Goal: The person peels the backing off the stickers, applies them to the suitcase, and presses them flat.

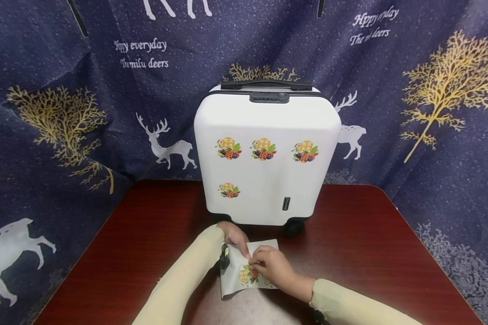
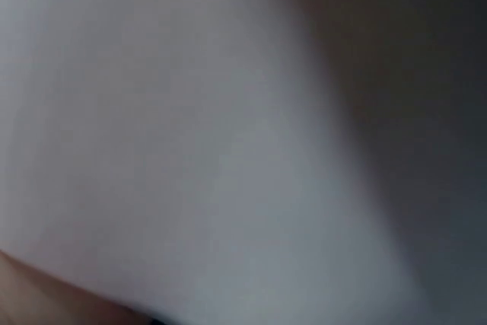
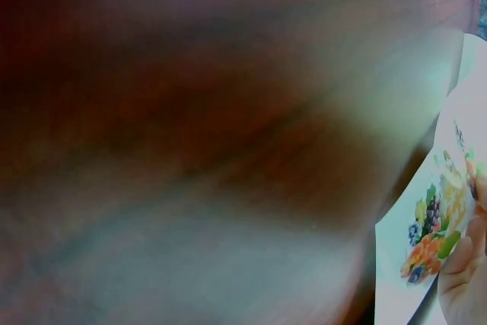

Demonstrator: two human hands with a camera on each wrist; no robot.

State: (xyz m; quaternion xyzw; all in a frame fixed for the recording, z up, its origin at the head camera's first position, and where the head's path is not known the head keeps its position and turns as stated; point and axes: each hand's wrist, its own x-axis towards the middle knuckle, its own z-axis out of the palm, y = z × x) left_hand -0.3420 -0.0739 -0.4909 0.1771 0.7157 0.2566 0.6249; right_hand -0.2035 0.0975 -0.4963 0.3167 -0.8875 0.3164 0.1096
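Sheet (image 1: 237,262) lies between the table's (image 1: 370,253) left and right edges, before the case (image 1: 264,176). Your right hand (image 1: 275,267) pinches at it; whether your left hand (image 1: 233,235) pinches, cannot tell. Likely step: peeling a sticker (image 1: 244,276). Next calls for lifting its edge cleanly.

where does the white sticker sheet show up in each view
Head: the sheet, lower middle, below the suitcase.
Left wrist: cannot tell; the large pale blur may be it.
Right wrist: the sheet, cut off at the right edge.
Landmark: its fruit print, in head and right wrist only.
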